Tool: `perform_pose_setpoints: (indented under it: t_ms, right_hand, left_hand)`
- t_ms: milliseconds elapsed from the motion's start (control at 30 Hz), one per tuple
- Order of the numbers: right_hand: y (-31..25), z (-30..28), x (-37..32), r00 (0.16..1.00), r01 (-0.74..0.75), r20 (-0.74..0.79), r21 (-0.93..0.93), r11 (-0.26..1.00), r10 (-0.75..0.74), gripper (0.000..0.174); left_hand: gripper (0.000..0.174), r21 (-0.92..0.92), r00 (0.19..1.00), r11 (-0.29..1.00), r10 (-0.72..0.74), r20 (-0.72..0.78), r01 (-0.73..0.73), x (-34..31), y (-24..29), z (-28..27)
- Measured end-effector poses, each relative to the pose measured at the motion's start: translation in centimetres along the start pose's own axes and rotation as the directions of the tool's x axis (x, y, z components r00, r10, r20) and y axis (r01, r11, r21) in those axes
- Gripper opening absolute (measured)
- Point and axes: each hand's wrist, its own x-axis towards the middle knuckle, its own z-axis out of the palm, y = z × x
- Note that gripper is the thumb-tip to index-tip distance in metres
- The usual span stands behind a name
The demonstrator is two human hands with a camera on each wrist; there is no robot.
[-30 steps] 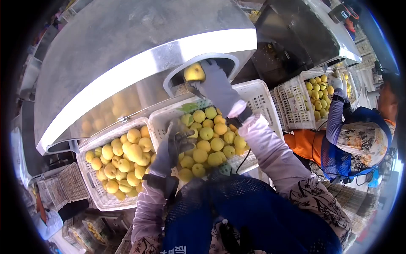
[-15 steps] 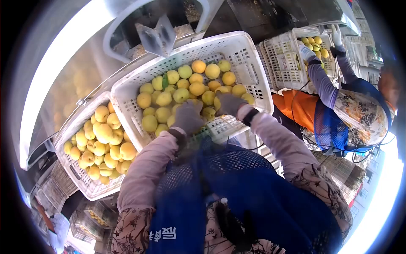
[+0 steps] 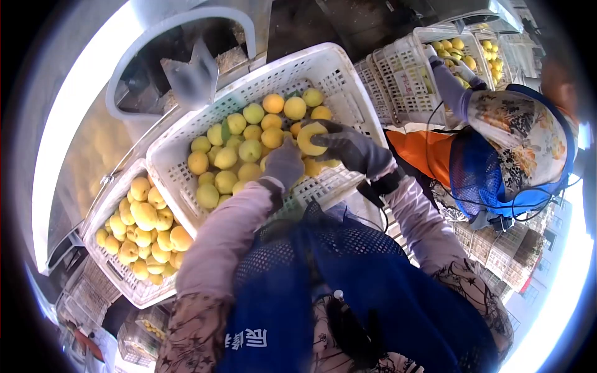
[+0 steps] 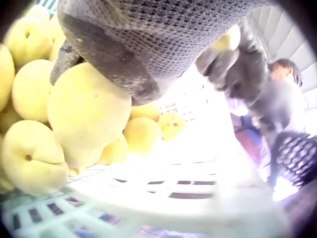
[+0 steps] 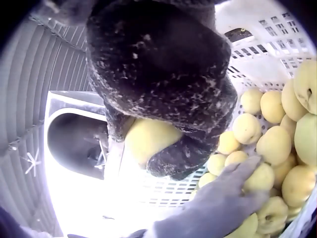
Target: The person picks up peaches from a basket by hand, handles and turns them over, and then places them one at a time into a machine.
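Note:
In the head view, my gloved right hand (image 3: 353, 149) holds a yellow peach (image 3: 310, 139) above the near right part of a white plastic crate (image 3: 177, 163). The right wrist view shows that peach (image 5: 151, 140) between thumb and fingers of the dark, dusty glove. My gloved left hand (image 3: 286, 164) reaches down among the peaches beside it. Up close in the left wrist view, its fingers curl around a large pale yellow peach (image 4: 89, 108). Loose yellow and greenish peaches (image 3: 250, 150) lie around both hands, with a green leaf (image 3: 225, 130) among them.
A second crate (image 3: 138, 297) heaped with peaches stands at the left. Behind the crates is a metal machine with a rounded opening (image 3: 249, 31) and a metal flap (image 3: 191, 76). At right, another person (image 3: 516, 137) works at stacked crates (image 3: 404, 74).
My right hand has left the machine opening, where it held a peach, and come down to the crate, now lifting a peach. My left hand has moved right among the peaches. The view has shifted.

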Motion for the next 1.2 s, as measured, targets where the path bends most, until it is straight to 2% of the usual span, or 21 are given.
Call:
perform_pose_setpoints:
  t_ms: [67,100,133,200,267,333,367,400,467,500,533,600,633,667,733,800,867,900,1000,1133,1200]
  right_hand:
    - [0.4,-0.2,-0.4,0.997,0.079,0.016,-0.018,0.997,-0.078,0.045]
    - [-0.5,0.5,-1.3,0.998,0.057,0.034,0.106,0.993,-0.061,0.05]
    - [-0.3,0.6,-1.6,0.997,0.063,0.031,0.105,0.992,-0.067,0.05]
    - [-0.3,0.8,-1.7,0.968,0.244,0.059,0.021,0.97,-0.245,0.067]
    - [-1.5,1.5,-2.1,0.962,0.273,0.026,-0.104,0.956,-0.272,0.074]
    - [-3.3,2.8,-3.1,0.961,0.272,0.043,-0.297,0.915,-0.272,0.079]
    - [-3.4,3.1,-2.6,0.904,0.422,0.103,-0.367,0.829,-0.415,0.071]
    - [-3.6,3.5,-3.0,0.899,0.433,0.105,-0.374,0.82,-0.426,0.071]
    - [-4.5,5.3,-4.3,0.95,0.299,0.081,0.026,0.954,-0.3,0.071]
    - [-4.3,5.5,-3.8,0.875,0.482,0.091,-0.087,0.872,-0.475,0.068]
    - [-4.4,5.6,-3.8,0.871,0.49,0.1,-0.094,0.867,-0.481,0.068]
    - [-5.6,7.2,-4.3,0.886,0.458,-0.021,-0.128,0.88,-0.464,0.064]
    - [-5.3,7.7,-4.1,0.897,0.44,-0.04,-0.005,0.898,-0.44,0.064]
    - [-5.5,8.3,-3.3,0.895,0.446,-0.021,-0.001,0.895,-0.446,0.064]
    - [-6.2,10.0,-0.9,0.882,0.393,-0.119,-0.346,0.852,-0.455,0.066]
    - [-7.5,13.2,1.5,0.864,0.47,-0.073,-0.236,0.851,-0.498,0.07]
    - [-6.0,14.3,7.1,0.674,0.61,-0.085,-0.496,0.617,-0.734,0.071]
    - [-6.6,15.6,8.3,0.648,0.588,-0.09,-0.571,0.573,-0.756,0.072]
    - [-4.9,16.6,14.6,0.349,0.445,-0.014,-0.878,0.178,-0.937,0.083]
    - [-7.0,18.2,17.2,0.373,0.31,-0.038,-0.937,0.163,-0.927,0.088]
    - [-9.5,19.3,15.5,0.442,0.238,-0.114,-0.942,0.238,-0.89,0.085]
  left_hand:
    - [0.057,0.037,0.955,0.962,-0.263,-0.135,0.27,2.8,1.0,4.2]
    - [0.06,0.331,0.953,0.907,-0.296,0.064,0.259,3.3,2.1,5.0]
    - [0.06,0.333,0.955,0.907,-0.291,0.061,0.256,3.1,3.0,4.9]
    - [0.032,0.089,0.929,0.936,-0.349,0.126,0.34,2.2,4.5,3.4]
    - [0.034,0.289,0.93,0.901,-0.36,0.076,0.325,1.2,6.0,0.6]
    - [0.037,0.223,0.936,0.931,-0.325,0.137,0.29,2.1,5.0,0.1]
    - [0.039,0.182,0.937,0.944,-0.306,0.171,0.275,2.4,4.2,-0.3]
    - [0.041,0.122,0.937,0.958,-0.281,0.208,0.26,2.9,3.2,-0.9]
    - [0.046,-0.055,0.936,0.968,-0.221,0.274,0.245,3.1,1.4,-3.2]
    - [0.049,-0.192,0.937,0.948,-0.191,0.293,0.253,2.6,0.8,-4.7]
    - [0.052,-0.346,0.936,0.899,-0.161,0.312,0.27,1.7,0.3,-6.0]
    - [0.055,-0.746,0.93,0.565,-0.126,0.346,0.354,-1.6,-0.2,-9.2]
    - [0.056,-0.966,0.967,-0.082,-0.043,0.25,0.246,-2.7,-1.9,-6.4]
    - [0.056,-0.969,0.969,-0.077,-0.061,0.241,0.236,-4.6,-1.8,-7.3]
    - [0.053,-0.954,0.943,-0.151,-0.174,0.282,0.257,-8.6,-1.9,-9.9]
    - [0.055,-0.961,0.949,-0.184,-0.198,0.243,0.208,-12.8,-2.5,-11.6]
    - [0.057,-0.963,0.956,-0.215,-0.207,0.207,0.162,-16.5,-2.3,-13.3]
    - [0.058,-0.959,0.949,-0.259,-0.254,0.185,0.118,-18.3,-1.9,-14.1]
    - [0.063,-0.948,0.933,-0.315,-0.325,0.152,0.045,-22.4,-1.6,-14.3]
    - [0.066,-0.91,0.909,-0.408,-0.401,0.109,-0.071,-25.9,-0.8,-14.6]
    - [0.063,-0.89,0.899,-0.403,-0.437,-0.018,-0.214,-26.5,-1.6,-13.8]
